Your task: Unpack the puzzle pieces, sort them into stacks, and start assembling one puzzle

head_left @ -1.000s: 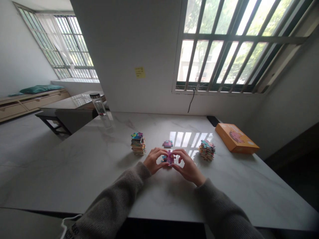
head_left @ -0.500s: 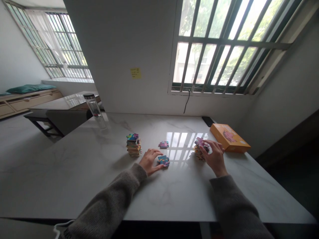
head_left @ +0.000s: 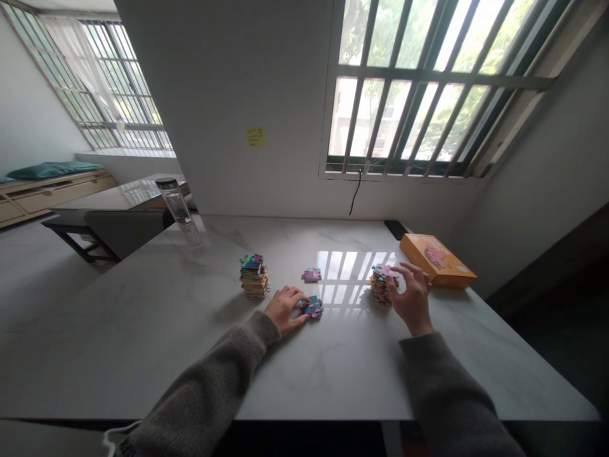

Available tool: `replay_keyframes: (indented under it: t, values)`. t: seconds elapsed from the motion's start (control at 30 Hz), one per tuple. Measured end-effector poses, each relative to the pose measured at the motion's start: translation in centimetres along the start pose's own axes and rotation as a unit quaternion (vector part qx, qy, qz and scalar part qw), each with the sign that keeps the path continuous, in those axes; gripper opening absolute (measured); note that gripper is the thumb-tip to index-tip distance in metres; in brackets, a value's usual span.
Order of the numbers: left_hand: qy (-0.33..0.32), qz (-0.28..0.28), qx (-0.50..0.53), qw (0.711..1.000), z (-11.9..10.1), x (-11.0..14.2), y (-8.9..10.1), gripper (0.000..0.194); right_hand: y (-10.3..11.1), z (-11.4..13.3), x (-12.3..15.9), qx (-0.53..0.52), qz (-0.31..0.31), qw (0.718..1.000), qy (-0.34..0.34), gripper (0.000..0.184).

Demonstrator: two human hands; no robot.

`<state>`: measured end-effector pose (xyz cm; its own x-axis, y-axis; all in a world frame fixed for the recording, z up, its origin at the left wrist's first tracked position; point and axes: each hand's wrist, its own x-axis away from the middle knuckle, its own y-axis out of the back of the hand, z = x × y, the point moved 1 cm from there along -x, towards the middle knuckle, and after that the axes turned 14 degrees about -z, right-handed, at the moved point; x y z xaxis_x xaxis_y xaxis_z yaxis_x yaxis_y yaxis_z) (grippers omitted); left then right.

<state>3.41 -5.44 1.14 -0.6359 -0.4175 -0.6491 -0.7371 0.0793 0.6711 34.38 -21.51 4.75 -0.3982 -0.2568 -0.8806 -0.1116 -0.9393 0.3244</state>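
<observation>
On the white marble table (head_left: 118, 330), just in front of the pink jigsaw cluster (head_left: 311, 275), the left hand (head_left: 285, 310) low and palm-down, angled inward from the wrist, with a grey knit sleeve (head_left: 204, 374) running back toward the lower left corner. Its fingers (head_left: 295, 312) nearly straight and lightly spread, the tips touching the joined blue jigsaw pieces (head_left: 313, 307). Left grip loose, resting against those pieces, neither clenched nor closed around them. Well to the right of the pink jigsaw cluster, the right hand (head_left: 413, 297) raised from the table, wrist lifted and turned inward, fingers curved and parted above the right stack of jigsaw pieces (head_left: 380, 284), their tips at its top edge. Right grip unreadable: no telling whether pinching a top piece or merely touching the stack. Well to the left of the pink jigsaw cluster, the left stack of jigsaw pieces (head_left: 254, 277), upright and neat. Beyond and to the right of the same cluster, an orange cardboard box (head_left: 438, 261), lying flat near the table's far edge.
</observation>
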Motion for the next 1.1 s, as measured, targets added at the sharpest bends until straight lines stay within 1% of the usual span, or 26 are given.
replay_keyframes:
  t: [0.03, 0.07, 0.13, 0.17, 0.2, 0.27, 0.33, 0.4, 0.43, 0.47, 0.53, 0.63, 0.77, 0.87, 0.93, 1.03, 1.07, 1.1]
  values:
    - [0.0, -0.001, 0.002, 1.0, 0.0, 0.0, 0.1, 0.032, 0.0, 1.3, 0.4, -0.025, -0.001, 1.0, 0.009, 0.023]
    - [-0.002, -0.005, 0.005, 1.0, 0.0, -0.1, 0.2, 0.031, 0.0, 2.8, 1.0, -0.06, 0.02, 0.998, 0.022, 0.02]
    - [-0.009, -0.023, 0.016, 1.0, -0.1, -0.3, 0.6, 0.028, -0.4, 6.2, 2.5, -0.154, 0.106, 0.981, 0.049, 0.019]
    - [-0.014, -0.034, 0.024, 0.999, -0.2, -0.4, 0.8, 0.027, -0.7, 7.9, 3.3, -0.199, 0.156, 0.966, 0.045, 0.022]
    - [-0.019, -0.046, 0.031, 0.998, -0.4, -0.5, 1.0, 0.025, -1.0, 9.4, 4.0, -0.238, 0.203, 0.95, 0.025, 0.026]
    - [-0.023, -0.077, 0.04, 0.996, -0.7, -0.7, 1.4, 0.023, -1.7, 11.7, 5.1, -0.31, 0.265, 0.912, -0.047, 0.037]
    - [-0.02, -0.104, 0.042, 0.993, -0.9, -0.7, 1.5, 0.022, -2.4, 13.1, 5.6, -0.362, 0.304, 0.872, -0.127, 0.044]
    - [-0.018, -0.116, 0.046, 0.992, -1.1, -0.6, 1.3, 0.023, -3.1, 13.6, 5.8, -0.397, 0.317, 0.838, -0.2, 0.045]
    - [-0.022, -0.114, 0.05, 0.992, -1.2, -0.6, 1.2, 0.025, -3.4, 13.6, 5.8, -0.41, 0.313, 0.825, -0.231, 0.046]
    - [-0.03, -0.108, 0.055, 0.992, -1.3, -0.5, 1.2, 0.027, -3.7, 13.5, 5.8, -0.42, 0.304, 0.815, -0.258, 0.047]
    - [-0.047, -0.092, 0.064, 0.993, -1.5, -0.5, 1.3, 0.029, -4.1, 13.0, 5.8, -0.433, 0.281, 0.804, -0.295, 0.05]
    - [-0.056, -0.086, 0.078, 0.992, -1.9, -0.7, 1.8, 0.026, -4.4, 12.2, 5.7, -0.441, 0.272, 0.8, -0.301, 0.054]
    - [-0.072, -0.073, 0.104, 0.989, -2.1, -0.9, 2.2, 0.035, -4.1, 12.0, 5.5, -0.458, 0.32, 0.788, -0.257, 0.061]
    - [-0.083, -0.064, 0.109, 0.988, -2.0, -0.9, 2.0, 0.027, -3.7, 12.6, 5.4, -0.474, 0.341, 0.771, -0.255, 0.062]
    - [-0.068, -0.091, 0.088, 0.99, -1.9, -0.8, 1.8, 0.021, -3.6, 13.1, 5.5, -0.489, 0.341, 0.754, -0.276, 0.063]
    - [-0.043, -0.14, 0.037, 0.989, -1.8, -0.7, 1.6, 0.023, -3.6, 13.7, 6.0, -0.508, 0.349, 0.723, -0.311, 0.068]
    - [-0.041, -0.145, 0.021, 0.988, -1.8, -0.6, 1.5, 0.024, -3.7, 13.7, 6.1, -0.509, 0.35, 0.72, -0.318, 0.068]
    - [-0.043, -0.145, 0.007, 0.988, -1.9, -0.6, 1.4, 0.025, -3.7, 13.6, 6.2, -0.505, 0.345, 0.723, -0.322, 0.067]
